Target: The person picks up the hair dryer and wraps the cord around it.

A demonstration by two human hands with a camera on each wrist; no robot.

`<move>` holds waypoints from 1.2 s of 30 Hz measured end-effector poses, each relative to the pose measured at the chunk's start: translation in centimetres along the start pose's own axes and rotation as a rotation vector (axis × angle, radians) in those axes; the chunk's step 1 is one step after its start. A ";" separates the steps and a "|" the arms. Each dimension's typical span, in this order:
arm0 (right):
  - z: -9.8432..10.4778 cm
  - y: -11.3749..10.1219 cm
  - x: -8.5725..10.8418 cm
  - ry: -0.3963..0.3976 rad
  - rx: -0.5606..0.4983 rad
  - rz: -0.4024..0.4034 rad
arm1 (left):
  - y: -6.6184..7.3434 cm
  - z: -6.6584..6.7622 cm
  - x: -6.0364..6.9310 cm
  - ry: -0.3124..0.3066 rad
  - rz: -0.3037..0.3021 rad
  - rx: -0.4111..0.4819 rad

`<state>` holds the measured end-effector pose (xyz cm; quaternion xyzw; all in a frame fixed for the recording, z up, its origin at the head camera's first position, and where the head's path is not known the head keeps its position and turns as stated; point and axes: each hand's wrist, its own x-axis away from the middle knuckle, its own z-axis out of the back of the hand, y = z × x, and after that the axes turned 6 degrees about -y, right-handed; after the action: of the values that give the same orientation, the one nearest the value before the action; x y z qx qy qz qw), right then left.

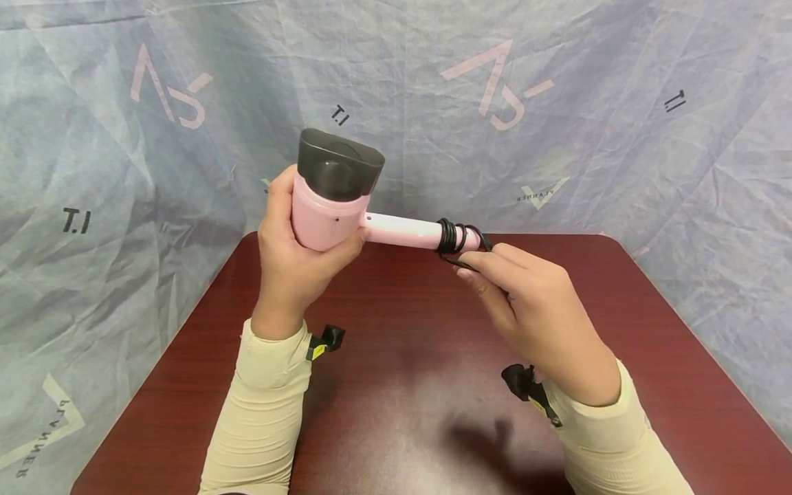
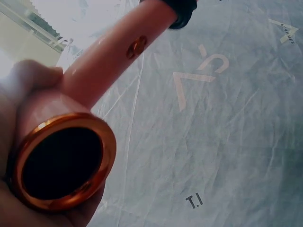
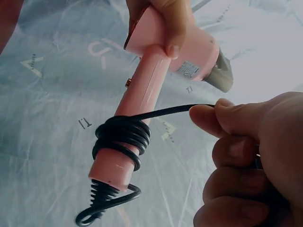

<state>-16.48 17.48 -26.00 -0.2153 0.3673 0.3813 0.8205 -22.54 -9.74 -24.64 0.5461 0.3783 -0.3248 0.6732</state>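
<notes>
A pink hair dryer (image 1: 322, 223) with a black nozzle (image 1: 340, 165) is held up above the table. My left hand (image 1: 293, 265) grips its body, fingers and thumb curled round it; the left wrist view shows the copper-coloured rim (image 2: 111, 151) at its rear. Black cord (image 3: 124, 135) is wound several times round the lower handle (image 3: 147, 85). My right hand (image 3: 251, 161) pinches a taut stretch of the cord between thumb and forefinger, just off the handle's side, with the other fingers curled in. In the head view, the right hand (image 1: 541, 313) is beside the handle's end.
Below both hands lies a dark red-brown table (image 1: 396, 323), with a shadow on its near part. Grey printed cloth (image 1: 408, 82) hangs behind the table and at both sides. A small black camera is strapped at each wrist.
</notes>
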 end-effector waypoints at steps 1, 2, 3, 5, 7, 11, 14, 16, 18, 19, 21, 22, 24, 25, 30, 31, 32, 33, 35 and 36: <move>0.0 0.0 0.0 0.001 0.002 0.000 | 0.1 0.0 0.0 -0.016 -0.002 -0.008; 0.1 0.1 0.0 0.005 0.004 0.001 | 0.2 0.0 0.0 -0.029 -0.001 -0.007; 0.1 0.1 -0.1 0.006 0.009 0.000 | 0.3 0.0 0.0 -0.039 0.001 -0.006; 0.1 0.2 -0.1 0.008 0.015 -0.001 | 0.5 0.0 0.1 -0.055 0.003 -0.010; 0.2 0.3 -0.1 0.009 0.018 -0.003 | 0.6 0.0 0.1 -0.071 0.001 -0.013; 0.2 0.4 -0.1 0.012 0.015 -0.007 | 0.6 0.0 0.1 -0.098 -0.011 -0.013; 0.3 0.5 -0.2 0.010 0.001 -0.009 | 0.6 0.1 0.2 -0.124 -0.017 -0.012; 0.3 0.5 -0.2 0.009 -0.012 -0.007 | 0.5 0.2 0.2 -0.140 -0.024 -0.003; 0.3 0.6 -0.3 0.011 -0.022 -0.004 | 0.5 0.2 0.2 -0.153 -0.038 0.002; 0.4 0.7 -0.3 0.013 -0.026 -0.002 | 0.5 0.2 0.2 -0.159 -0.048 0.005; 0.4 0.8 -0.3 0.017 -0.032 -0.001 | 0.5 0.2 0.1 -0.170 -0.068 0.014; 0.4 0.8 -0.3 0.018 -0.034 -0.002 | 0.5 0.2 0.1 -0.175 -0.074 0.017; 0.5 0.9 -0.3 0.020 -0.038 -0.002 | 0.5 0.2 0.1 -0.187 -0.081 0.029; 0.5 0.9 -0.3 0.021 -0.036 -0.002 | 0.5 0.3 0.1 -0.198 -0.082 0.036; 0.4 1.1 -0.2 0.025 -0.029 0.001 | 0.4 0.6 0.1 -0.244 -0.066 0.070; 0.4 1.2 -0.2 0.025 -0.032 0.001 | 0.4 0.7 0.1 -0.250 -0.064 0.076; 0.4 1.2 -0.2 0.024 -0.038 0.000 | 0.4 0.8 0.2 -0.254 -0.062 0.081; 0.4 1.2 -0.2 0.023 -0.042 0.000 | 0.3 0.8 0.2 -0.258 -0.059 0.088; 0.3 1.3 -0.2 0.023 -0.046 -0.003 | 0.3 0.9 0.2 -0.265 -0.054 0.097; 0.3 1.3 -0.2 0.022 -0.047 -0.006 | 0.3 0.9 0.2 -0.269 -0.054 0.102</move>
<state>-17.48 18.40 -25.76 -0.2400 0.3667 0.3852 0.8121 -22.06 -10.60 -24.59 0.5209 0.2820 -0.4318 0.6802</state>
